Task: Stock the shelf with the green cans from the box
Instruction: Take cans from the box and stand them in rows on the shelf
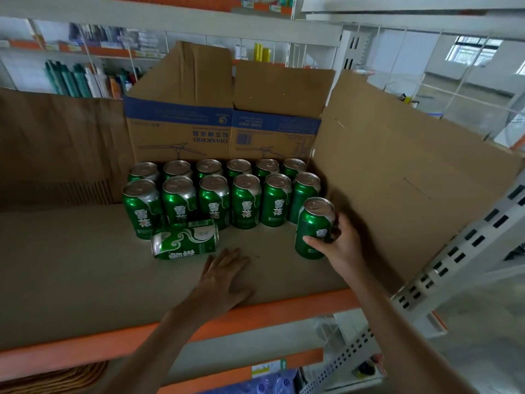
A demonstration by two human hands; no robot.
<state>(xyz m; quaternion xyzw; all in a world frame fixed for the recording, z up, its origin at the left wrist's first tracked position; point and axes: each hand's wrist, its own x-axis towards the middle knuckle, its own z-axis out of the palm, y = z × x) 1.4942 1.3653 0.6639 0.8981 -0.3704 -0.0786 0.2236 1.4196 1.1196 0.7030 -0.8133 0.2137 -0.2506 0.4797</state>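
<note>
**Head view, nearest first.** At the orange lip (284, 308) of the shelf (71, 265), my left hand (224, 277) lies palm down on the board. Its fingers are straight and slightly spread, and it holds nothing. I read it as a brace. It sits just short of the toppled can (184, 242), which lies on its side in front of the rows, so that can is within easy reach to be righted next.

To the right, my right hand (339, 244) wraps the upright can (314, 226), thumb across the label and fingers curled behind. This can is at the right end, one place forward of the front row (216, 200). I judge it is being set down to begin a third line, gripped by the body so that the base lands flat.

Behind it, the front row stands six across with labels facing out and the cans close together. The back row (208, 167), also six across, stands close against the box (227, 123). The box sits at the rear of the shelf with its print upside down and its flaps raised. From this angle I cannot tell whether it holds any cans.

A cardboard sheet (397, 180) leans along the right side, probably to fence the stock from the open frame.
</note>
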